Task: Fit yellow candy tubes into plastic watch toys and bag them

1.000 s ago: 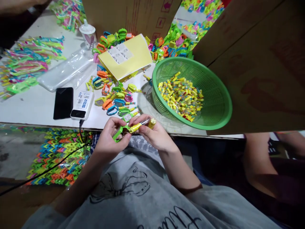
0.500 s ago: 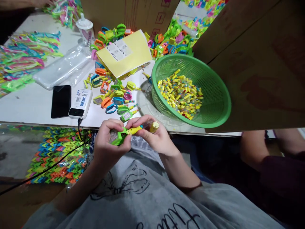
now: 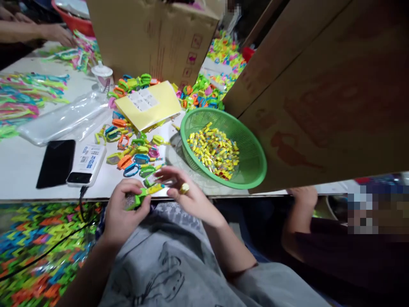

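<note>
My left hand [image 3: 126, 209] is closed around a green toy watch [image 3: 137, 198] with a greyish face. A small yellow tube [image 3: 155, 188] sticks out from the watch's end towards my right hand [image 3: 188, 198]. That hand's fingertips are now off the tube and partly spread. Tucked in the same hand is a small yellow-ended tube [image 3: 184, 188], its far part hidden by the fingers. Just beyond my hands lie loose toy watches [image 3: 140, 159] in orange, blue, green and pink, several with yellow tubes attached.
A green basket [image 3: 260, 170] of yellow tubes stands right, beside a large cardboard box [image 3: 306, 106]. Phone [image 3: 56, 164], white power bank [image 3: 86, 164] with cable, plastic bag [image 3: 64, 119], yellow card [image 3: 150, 106] and lidded cup [image 3: 104, 76] lie left and behind. Co-workers' hands [image 3: 59, 35] show at the edges.
My right hand has drawn back from the yellow tube on the watch and its fingers have opened. My left hand still holds the green toy watch. The camera view has tilted up.
</note>
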The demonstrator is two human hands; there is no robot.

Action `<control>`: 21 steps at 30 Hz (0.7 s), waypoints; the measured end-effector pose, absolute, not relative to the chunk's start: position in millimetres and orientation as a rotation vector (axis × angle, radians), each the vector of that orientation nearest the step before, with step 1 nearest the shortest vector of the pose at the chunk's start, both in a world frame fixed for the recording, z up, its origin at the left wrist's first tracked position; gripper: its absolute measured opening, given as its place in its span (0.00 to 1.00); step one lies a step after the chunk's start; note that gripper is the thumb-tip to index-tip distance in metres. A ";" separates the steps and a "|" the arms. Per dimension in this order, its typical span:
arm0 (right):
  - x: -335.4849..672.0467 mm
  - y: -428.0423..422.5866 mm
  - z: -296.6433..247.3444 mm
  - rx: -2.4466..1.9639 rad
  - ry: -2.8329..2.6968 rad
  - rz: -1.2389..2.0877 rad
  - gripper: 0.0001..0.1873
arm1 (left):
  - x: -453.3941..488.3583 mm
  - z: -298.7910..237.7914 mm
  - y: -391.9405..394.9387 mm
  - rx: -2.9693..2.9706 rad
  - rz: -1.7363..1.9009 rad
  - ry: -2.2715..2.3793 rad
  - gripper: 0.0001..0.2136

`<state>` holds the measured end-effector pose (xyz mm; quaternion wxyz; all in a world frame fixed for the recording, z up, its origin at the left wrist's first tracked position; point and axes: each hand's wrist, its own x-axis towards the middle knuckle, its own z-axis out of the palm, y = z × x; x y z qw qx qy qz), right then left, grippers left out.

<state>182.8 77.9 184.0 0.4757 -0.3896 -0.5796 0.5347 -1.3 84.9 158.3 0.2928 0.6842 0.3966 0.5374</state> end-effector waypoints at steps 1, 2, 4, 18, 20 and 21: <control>198.3 85.1 187.4 -1.075 -1.435 1.154 0.17 | -4.2 147.7 93.3 1.915 1.436 1.096 0.11; 216.8 93.1 191.5 -1.207 -1.418 0.957 0.15 | -6.7 136.1 102.7 2.031 1.435 1.146 0.10; 259.5 109.7 200.8 -1.461 -1.324 0.568 0.12 | -9.5 112.7 123.0 2.266 1.372 1.250 0.08; 439.0 248.7 209.6 -2.019 -1.400 0.415 0.20 | -28.1 39.5 147.1 2.418 1.188 1.700 0.17; 446.1 287.6 202.9 -2.093 -1.439 0.446 0.18 | -40.2 25.1 143.8 2.378 1.246 1.720 0.19; 447.5 306.3 199.0 -2.124 -1.462 0.471 0.16 | -44.6 18.9 143.0 2.373 1.266 1.717 0.20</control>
